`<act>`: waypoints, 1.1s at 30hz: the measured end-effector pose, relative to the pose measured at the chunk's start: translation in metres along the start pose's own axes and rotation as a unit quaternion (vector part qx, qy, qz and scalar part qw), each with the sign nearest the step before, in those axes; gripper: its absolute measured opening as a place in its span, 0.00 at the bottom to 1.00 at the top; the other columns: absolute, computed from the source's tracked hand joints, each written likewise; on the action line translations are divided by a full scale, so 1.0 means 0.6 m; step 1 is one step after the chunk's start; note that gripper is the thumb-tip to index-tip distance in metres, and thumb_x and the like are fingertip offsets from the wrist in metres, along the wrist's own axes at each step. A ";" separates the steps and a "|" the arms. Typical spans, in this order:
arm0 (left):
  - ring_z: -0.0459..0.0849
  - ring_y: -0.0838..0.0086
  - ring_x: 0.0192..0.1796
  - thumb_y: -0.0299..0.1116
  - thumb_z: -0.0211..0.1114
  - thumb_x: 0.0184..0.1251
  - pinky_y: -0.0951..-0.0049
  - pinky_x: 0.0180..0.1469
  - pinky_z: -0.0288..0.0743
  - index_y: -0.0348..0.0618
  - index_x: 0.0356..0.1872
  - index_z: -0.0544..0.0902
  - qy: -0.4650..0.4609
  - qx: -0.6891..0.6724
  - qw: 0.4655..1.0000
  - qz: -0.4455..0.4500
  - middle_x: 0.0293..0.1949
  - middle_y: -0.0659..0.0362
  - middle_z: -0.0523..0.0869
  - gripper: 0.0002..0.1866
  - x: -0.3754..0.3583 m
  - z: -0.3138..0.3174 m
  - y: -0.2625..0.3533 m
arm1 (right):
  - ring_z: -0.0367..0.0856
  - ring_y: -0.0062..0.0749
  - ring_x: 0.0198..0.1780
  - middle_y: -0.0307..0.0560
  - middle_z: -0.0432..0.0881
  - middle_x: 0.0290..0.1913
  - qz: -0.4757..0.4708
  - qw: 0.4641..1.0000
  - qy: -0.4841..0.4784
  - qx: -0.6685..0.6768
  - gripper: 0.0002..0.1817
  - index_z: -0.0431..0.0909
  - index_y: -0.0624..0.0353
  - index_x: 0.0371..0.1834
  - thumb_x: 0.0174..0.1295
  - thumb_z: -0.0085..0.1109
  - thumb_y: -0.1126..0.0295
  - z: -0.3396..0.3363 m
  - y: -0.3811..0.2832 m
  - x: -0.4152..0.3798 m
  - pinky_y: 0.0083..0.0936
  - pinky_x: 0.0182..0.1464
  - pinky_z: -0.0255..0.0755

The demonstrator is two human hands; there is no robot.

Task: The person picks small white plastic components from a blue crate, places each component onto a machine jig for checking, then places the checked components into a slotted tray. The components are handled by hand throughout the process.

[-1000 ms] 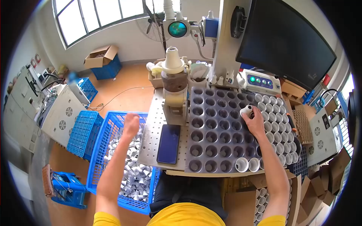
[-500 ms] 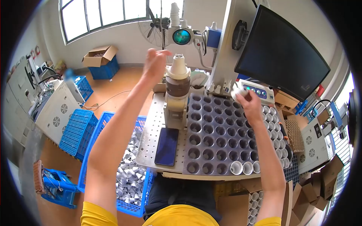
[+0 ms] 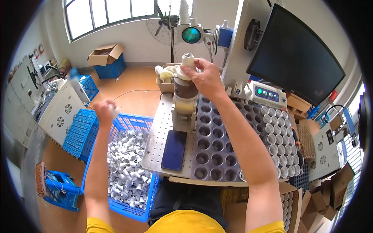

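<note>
My right hand point(image 3: 208, 77) is closed at the white cone-shaped top point(image 3: 188, 60) of the upright machine fixture point(image 3: 185, 89). Thumb and fingers grip a white plastic cup there, partly hidden by the hand. My left hand point(image 3: 103, 112) is closed and smeared by motion at the far left, above the blue crate point(image 3: 134, 117). A small white piece shows at its fingers, most likely a cup like those below. Many white cone-shaped cups point(image 3: 130, 167) lie loose in that crate. Above the fixture hangs a laser head with a round green lens point(image 3: 191, 35).
A dark phone point(image 3: 174, 150) lies on the perforated metal plate point(image 3: 157, 147). Right of it is a grey tray with round holes point(image 3: 210, 136), its right side filled with white cups point(image 3: 279, 139). A control box point(image 3: 268, 94) and a large monitor point(image 3: 297, 54) stand behind.
My right hand has come from over the tray to the fixture's top with the white cup. My left hand has left the fixture and moved down and left, over the crate.
</note>
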State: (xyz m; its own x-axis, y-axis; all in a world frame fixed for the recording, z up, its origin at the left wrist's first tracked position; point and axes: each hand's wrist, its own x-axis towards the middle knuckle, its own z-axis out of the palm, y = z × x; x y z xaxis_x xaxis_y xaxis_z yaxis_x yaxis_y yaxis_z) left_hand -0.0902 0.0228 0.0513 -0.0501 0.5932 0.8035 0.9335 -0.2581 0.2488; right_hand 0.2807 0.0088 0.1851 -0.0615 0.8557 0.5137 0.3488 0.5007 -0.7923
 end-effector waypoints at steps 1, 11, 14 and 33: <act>0.73 0.63 0.33 0.28 0.52 0.51 0.65 0.44 0.63 0.46 0.18 0.84 0.005 0.035 0.999 -0.019 0.24 0.59 0.84 0.11 -0.046 0.027 -0.090 | 0.79 0.24 0.43 0.46 0.84 0.40 0.002 1.000 0.006 0.002 0.22 0.79 0.66 0.47 0.60 0.66 0.57 0.001 0.003 -0.007 0.22 0.48 0.73; 0.76 0.68 0.39 0.26 0.47 0.55 0.68 0.49 0.69 0.34 0.27 0.79 -0.138 -0.188 0.928 -0.291 0.33 0.54 0.80 0.11 -0.292 -0.002 -0.246 | 0.76 0.49 0.54 0.61 0.77 0.55 0.060 0.904 -0.292 -0.308 0.33 0.71 0.62 0.60 0.53 0.66 0.56 -0.209 0.034 -0.285 0.38 0.59 0.69; 0.77 0.69 0.40 0.27 0.46 0.56 0.68 0.52 0.70 0.35 0.28 0.80 -0.138 -0.237 0.922 -0.273 0.34 0.55 0.80 0.12 -0.281 0.024 -0.162 | 0.71 0.51 0.58 0.56 0.76 0.54 0.100 0.856 -0.343 -0.373 0.35 0.71 0.58 0.60 0.48 0.71 0.57 -0.249 -0.003 -0.380 0.40 0.61 0.65; 0.74 0.48 0.47 0.29 0.59 0.52 0.54 0.53 0.68 0.30 0.31 0.74 -0.275 -0.052 0.960 -0.018 0.38 0.39 0.76 0.10 -0.250 0.137 0.165 | 0.66 0.29 0.29 0.42 0.69 0.25 0.127 0.958 0.057 -0.251 0.20 0.65 0.61 0.26 0.44 0.71 0.67 -0.251 0.198 -0.255 0.26 0.36 0.66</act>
State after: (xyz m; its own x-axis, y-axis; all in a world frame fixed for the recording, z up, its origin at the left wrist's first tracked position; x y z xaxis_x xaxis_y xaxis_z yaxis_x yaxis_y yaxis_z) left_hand 0.0389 -0.0290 -0.0890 0.1403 0.9084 0.3939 0.8929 -0.2880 0.3461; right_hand 0.4726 -0.0822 0.0621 0.1775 0.9079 0.3798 0.7466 0.1272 -0.6530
